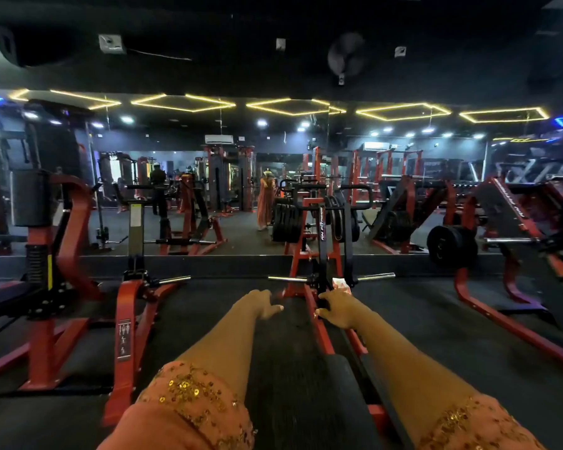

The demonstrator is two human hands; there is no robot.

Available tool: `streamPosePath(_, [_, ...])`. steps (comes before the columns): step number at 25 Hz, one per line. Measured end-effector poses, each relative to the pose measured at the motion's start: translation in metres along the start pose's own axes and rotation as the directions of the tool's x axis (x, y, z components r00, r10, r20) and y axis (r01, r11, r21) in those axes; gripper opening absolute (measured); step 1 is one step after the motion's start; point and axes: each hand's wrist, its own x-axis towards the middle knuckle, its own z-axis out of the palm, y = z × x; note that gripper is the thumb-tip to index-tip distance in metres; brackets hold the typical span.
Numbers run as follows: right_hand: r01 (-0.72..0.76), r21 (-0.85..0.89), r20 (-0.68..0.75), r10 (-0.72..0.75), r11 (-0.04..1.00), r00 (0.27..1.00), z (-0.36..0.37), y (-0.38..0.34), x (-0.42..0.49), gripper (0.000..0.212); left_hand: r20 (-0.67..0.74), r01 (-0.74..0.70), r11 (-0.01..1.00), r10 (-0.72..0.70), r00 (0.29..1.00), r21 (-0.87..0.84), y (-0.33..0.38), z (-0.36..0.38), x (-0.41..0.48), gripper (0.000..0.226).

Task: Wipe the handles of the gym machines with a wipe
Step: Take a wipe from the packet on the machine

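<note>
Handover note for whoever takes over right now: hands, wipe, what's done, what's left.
Left hand: open, empty, stretched forward beside the red machine.
Right hand: grips the wipe low at the machine's base, near the right chrome bar.
Done: this frame does not show which handles have been wiped.
Left: wipe this machine's handles, then the other machines around it.
</note>
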Motion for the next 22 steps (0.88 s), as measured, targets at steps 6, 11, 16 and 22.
streamPosePath(6, [-0.003,-0.028,0.013,0.004,1.000,1.000,0.025,-0.018,0.100,0.045,-0.003,0.009,1.000,-0.009,1.000,0.010,-0.061,-0.007,0.079,0.065])
streamPosePath(11, [-0.024,0.058,-0.015,0.025,0.998,1.000,0.028,-0.042,0.204,0.034,0.006,-0.005,1.000,0.005,1.000,0.028,-0.128,-0.042,0.175,0.063])
streamPosePath(16, [-0.085,0.039,-0.075,0.088,0.996,0.993,0.029,-0.052,0.306,0.038,-0.020,-0.058,0.997,0.060,0.998,0.056,-0.184,-0.077,0.279,0.065])
streamPosePath(22, [-0.241,0.010,-0.067,0.241,0.971,0.968,0.056,-0.023,0.422,0.044,0.028,-0.133,0.990,0.132,0.991,0.050,-0.226,-0.071,0.410,0.067])
